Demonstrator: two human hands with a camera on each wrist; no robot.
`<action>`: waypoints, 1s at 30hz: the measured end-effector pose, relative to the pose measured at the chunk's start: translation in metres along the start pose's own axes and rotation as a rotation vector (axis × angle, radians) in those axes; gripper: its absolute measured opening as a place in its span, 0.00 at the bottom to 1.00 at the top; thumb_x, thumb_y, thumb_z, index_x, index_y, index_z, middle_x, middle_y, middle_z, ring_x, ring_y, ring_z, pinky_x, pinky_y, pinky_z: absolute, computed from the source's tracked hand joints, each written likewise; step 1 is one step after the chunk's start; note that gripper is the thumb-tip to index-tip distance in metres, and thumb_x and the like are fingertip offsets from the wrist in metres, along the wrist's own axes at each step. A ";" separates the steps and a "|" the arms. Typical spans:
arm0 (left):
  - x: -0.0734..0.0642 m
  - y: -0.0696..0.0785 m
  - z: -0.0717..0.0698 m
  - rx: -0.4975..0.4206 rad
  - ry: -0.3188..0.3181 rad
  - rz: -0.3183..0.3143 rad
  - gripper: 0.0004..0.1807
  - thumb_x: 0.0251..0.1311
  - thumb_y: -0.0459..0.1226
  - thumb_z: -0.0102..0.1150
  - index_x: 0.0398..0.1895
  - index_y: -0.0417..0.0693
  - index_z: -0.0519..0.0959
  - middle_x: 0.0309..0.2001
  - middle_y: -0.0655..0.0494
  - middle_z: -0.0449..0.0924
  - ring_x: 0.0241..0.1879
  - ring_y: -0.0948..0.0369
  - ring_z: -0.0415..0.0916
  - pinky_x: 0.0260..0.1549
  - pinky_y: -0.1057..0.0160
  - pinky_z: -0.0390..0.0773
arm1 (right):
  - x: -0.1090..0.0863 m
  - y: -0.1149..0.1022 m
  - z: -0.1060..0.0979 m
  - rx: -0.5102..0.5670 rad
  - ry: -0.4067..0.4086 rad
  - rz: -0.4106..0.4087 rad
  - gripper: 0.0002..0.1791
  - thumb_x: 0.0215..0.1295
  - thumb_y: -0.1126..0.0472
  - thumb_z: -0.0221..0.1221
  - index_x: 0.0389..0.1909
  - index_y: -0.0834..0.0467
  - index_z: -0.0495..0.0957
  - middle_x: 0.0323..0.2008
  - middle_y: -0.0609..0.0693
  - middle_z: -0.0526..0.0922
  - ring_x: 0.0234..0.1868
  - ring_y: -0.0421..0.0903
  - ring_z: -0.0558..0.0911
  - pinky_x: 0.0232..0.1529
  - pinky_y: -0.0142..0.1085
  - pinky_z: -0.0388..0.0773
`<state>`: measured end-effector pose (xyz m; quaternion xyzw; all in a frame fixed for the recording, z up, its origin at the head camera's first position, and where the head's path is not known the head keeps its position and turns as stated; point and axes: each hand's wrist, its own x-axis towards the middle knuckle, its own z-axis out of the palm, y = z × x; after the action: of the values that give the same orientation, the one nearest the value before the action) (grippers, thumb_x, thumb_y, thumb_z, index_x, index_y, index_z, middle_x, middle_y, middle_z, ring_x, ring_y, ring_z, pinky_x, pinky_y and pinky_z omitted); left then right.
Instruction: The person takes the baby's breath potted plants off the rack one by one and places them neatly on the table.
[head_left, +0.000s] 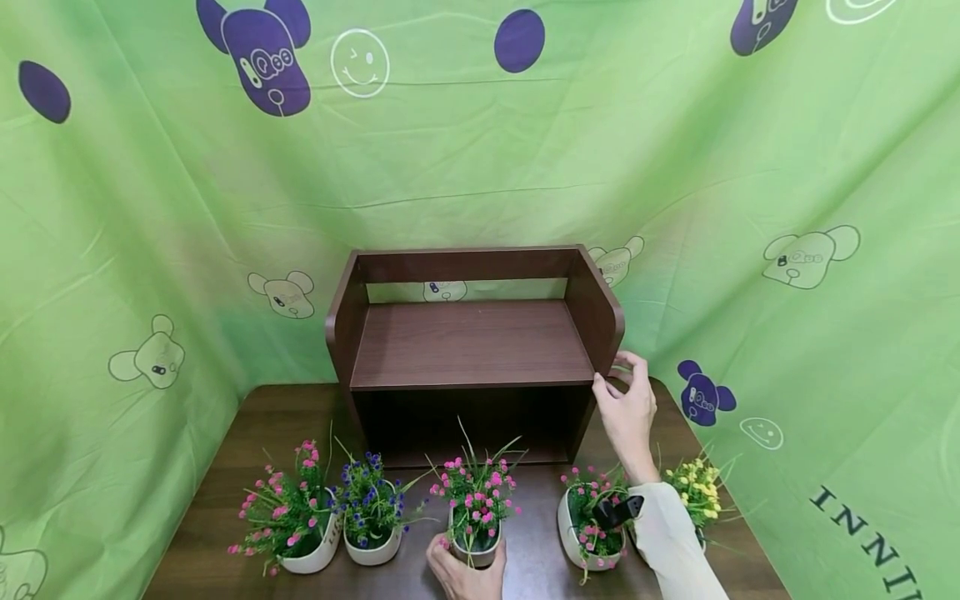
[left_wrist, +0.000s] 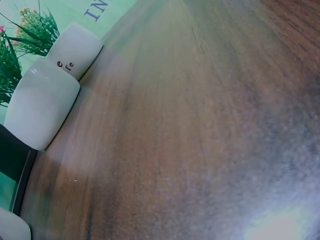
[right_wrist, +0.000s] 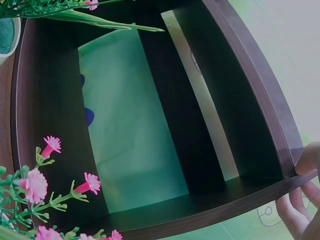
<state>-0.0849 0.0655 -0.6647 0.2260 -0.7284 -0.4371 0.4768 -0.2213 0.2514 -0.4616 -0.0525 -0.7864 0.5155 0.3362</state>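
Note:
My left hand (head_left: 467,577) grips a small white pot of pink artificial flowers (head_left: 480,500) at the front middle of the table, thumb and fingers round its sides. Behind it stands a dark brown wooden two-tier shelf (head_left: 472,343). At the shelf's right side panel, my right hand (head_left: 628,412) pinches the front edge near the upper board. In the right wrist view the thumb (right_wrist: 309,159) lies on the front of that panel (right_wrist: 250,75), with the other fingers round its outer side. The left wrist view does not show the left hand.
Left of the held pot are pots with pink flowers (head_left: 288,508) and blue flowers (head_left: 367,500). Another pink-flowered pot (head_left: 573,533) and yellow flowers (head_left: 693,487) stand near the right forearm. A green patterned curtain (head_left: 480,167) surrounds the brown table (head_left: 225,492).

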 end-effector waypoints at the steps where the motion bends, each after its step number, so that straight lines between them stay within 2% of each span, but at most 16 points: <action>1: 0.000 -0.001 0.000 -0.002 0.001 0.001 0.47 0.15 0.39 0.86 0.46 0.32 0.70 0.44 0.36 0.70 0.42 0.44 0.70 0.50 0.69 0.65 | 0.000 0.000 0.000 0.002 -0.001 0.002 0.24 0.66 0.70 0.65 0.63 0.61 0.74 0.55 0.56 0.83 0.48 0.28 0.79 0.44 0.17 0.77; 5: 0.001 -0.001 0.000 -0.015 -0.006 0.014 0.50 0.13 0.38 0.86 0.49 0.31 0.71 0.46 0.35 0.71 0.45 0.45 0.69 0.57 0.80 0.57 | 0.000 -0.001 0.000 0.005 0.001 0.004 0.24 0.66 0.70 0.65 0.63 0.61 0.75 0.55 0.55 0.83 0.47 0.27 0.79 0.44 0.17 0.77; 7: 0.002 -0.001 -0.001 -0.015 -0.015 0.026 0.52 0.12 0.38 0.87 0.51 0.32 0.71 0.47 0.34 0.71 0.46 0.45 0.69 0.58 0.81 0.55 | 0.000 -0.001 0.000 0.006 0.001 0.003 0.24 0.66 0.70 0.65 0.63 0.61 0.75 0.56 0.55 0.82 0.47 0.26 0.79 0.44 0.17 0.77; 12: 0.003 0.000 -0.004 -0.013 -0.047 0.035 0.53 0.12 0.38 0.87 0.53 0.33 0.71 0.48 0.33 0.71 0.47 0.45 0.69 0.59 0.81 0.56 | 0.000 0.000 0.001 0.001 -0.002 0.006 0.24 0.67 0.70 0.64 0.64 0.62 0.74 0.56 0.55 0.82 0.48 0.27 0.79 0.45 0.17 0.77; 16: 0.005 0.002 -0.009 -0.002 -0.062 0.044 0.54 0.12 0.38 0.87 0.55 0.34 0.71 0.49 0.34 0.71 0.47 0.48 0.69 0.55 0.80 0.58 | 0.000 0.000 0.000 0.003 0.004 0.010 0.24 0.67 0.70 0.64 0.63 0.62 0.74 0.56 0.54 0.82 0.50 0.31 0.80 0.45 0.18 0.77; 19: 0.010 0.003 -0.014 -0.029 -0.084 0.088 0.56 0.13 0.38 0.87 0.56 0.33 0.70 0.50 0.33 0.71 0.48 0.49 0.69 0.58 0.81 0.58 | 0.001 -0.001 0.000 0.005 0.005 0.007 0.24 0.67 0.70 0.64 0.63 0.62 0.74 0.58 0.54 0.81 0.51 0.34 0.80 0.45 0.18 0.77; 22: 0.016 0.003 -0.020 -0.041 -0.109 0.133 0.56 0.14 0.39 0.87 0.58 0.31 0.69 0.50 0.33 0.71 0.48 0.48 0.71 0.60 0.81 0.57 | 0.000 -0.001 -0.001 0.000 -0.003 0.010 0.24 0.67 0.70 0.64 0.64 0.62 0.74 0.58 0.54 0.81 0.50 0.32 0.80 0.45 0.18 0.77; 27: 0.026 -0.001 -0.031 0.005 -0.114 0.187 0.55 0.16 0.42 0.86 0.58 0.33 0.71 0.50 0.36 0.74 0.46 0.49 0.74 0.55 0.75 0.68 | -0.001 -0.001 -0.001 -0.006 -0.016 0.024 0.24 0.68 0.69 0.63 0.64 0.61 0.74 0.58 0.55 0.81 0.49 0.27 0.78 0.45 0.17 0.77; 30: 0.034 -0.004 -0.037 -0.045 -0.120 0.248 0.50 0.24 0.44 0.83 0.56 0.30 0.73 0.50 0.36 0.75 0.47 0.50 0.74 0.53 0.71 0.70 | -0.001 -0.002 -0.001 -0.011 -0.016 0.024 0.24 0.68 0.69 0.63 0.64 0.61 0.74 0.57 0.56 0.82 0.48 0.26 0.78 0.44 0.17 0.76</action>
<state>-0.0670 0.0222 -0.6446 0.0972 -0.7679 -0.4037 0.4878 -0.2196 0.2513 -0.4602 -0.0597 -0.7911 0.5157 0.3235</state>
